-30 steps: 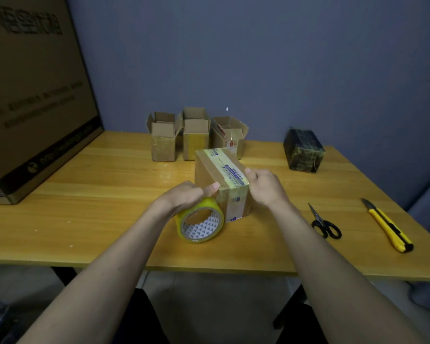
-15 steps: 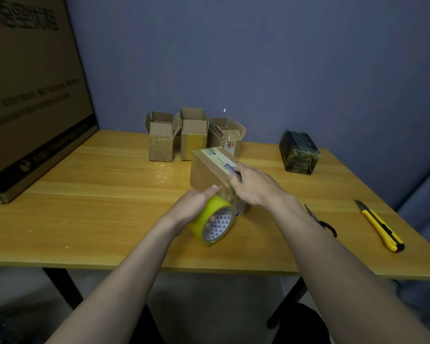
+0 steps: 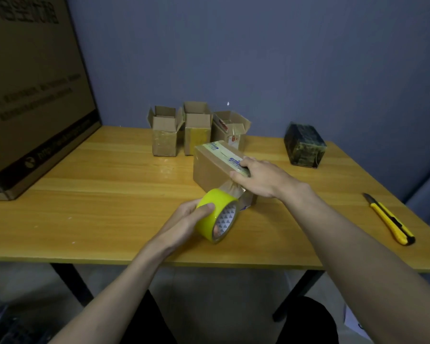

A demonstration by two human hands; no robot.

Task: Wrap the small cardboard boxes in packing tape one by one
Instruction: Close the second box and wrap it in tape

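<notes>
A small closed cardboard box (image 3: 210,167) with a taped, labelled top stands in the middle of the wooden table (image 3: 97,194). My right hand (image 3: 261,178) lies over its near top edge, fingers curled onto the tape there. My left hand (image 3: 191,219) grips a yellow-sided roll of packing tape (image 3: 217,219) just in front of the box. A short strip of clear tape (image 3: 231,188) stretches from the roll up to the box edge under my right fingers.
Three small boxes with open flaps (image 3: 165,131) (image 3: 196,129) (image 3: 230,127) stand in a row at the back. A dark wrapped box (image 3: 304,145) sits back right. A yellow utility knife (image 3: 389,218) lies at the right. A big carton (image 3: 32,90) fills the left.
My left hand has drawn the roll back toward me and down, pulling tape off. My right hand slid from the box's right side onto its near top edge. The scissors are now hidden behind my right arm.
</notes>
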